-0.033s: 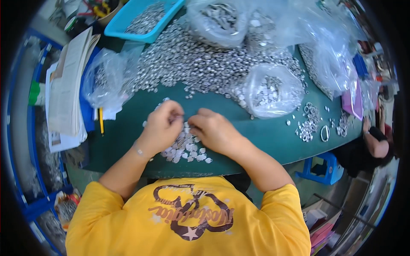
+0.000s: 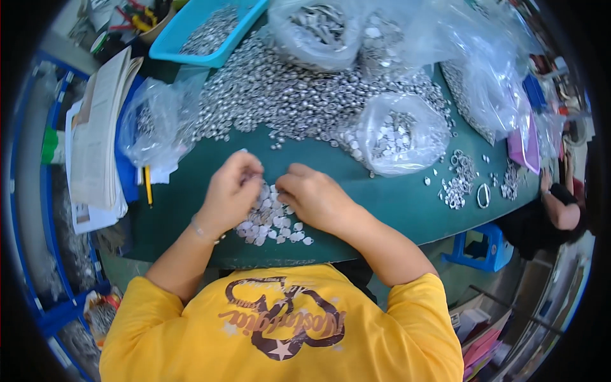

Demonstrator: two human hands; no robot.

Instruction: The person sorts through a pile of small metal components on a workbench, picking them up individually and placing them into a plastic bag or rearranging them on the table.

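Note:
A small pile of flat, silvery, heart-like metal pieces (image 2: 270,219) lies on the green tabletop before me. My left hand (image 2: 230,191) is over the left side of this pile, its thumb and fingers curled together in a pinch. Whatever is between those fingertips is too small and blurred to make out. At the right edge of the pile, my right hand (image 2: 312,196) has its fingers bent, thumb and forefinger close together at the loose pieces. What it may hold is hidden. The two hands are a short gap apart.
Beyond my hands spreads a broad heap of small metal parts (image 2: 267,95). Around it are a blue tray (image 2: 219,58), an opened plastic bag (image 2: 404,137) and stacked papers (image 2: 95,137). Metal rings (image 2: 484,196) lie at the right. Another person (image 2: 560,210) sits beyond a blue stool (image 2: 487,251).
My left hand has drawn slightly left, widening the gap between the hands. My right hand stays near the pile's right edge. The whole view has shifted a little.

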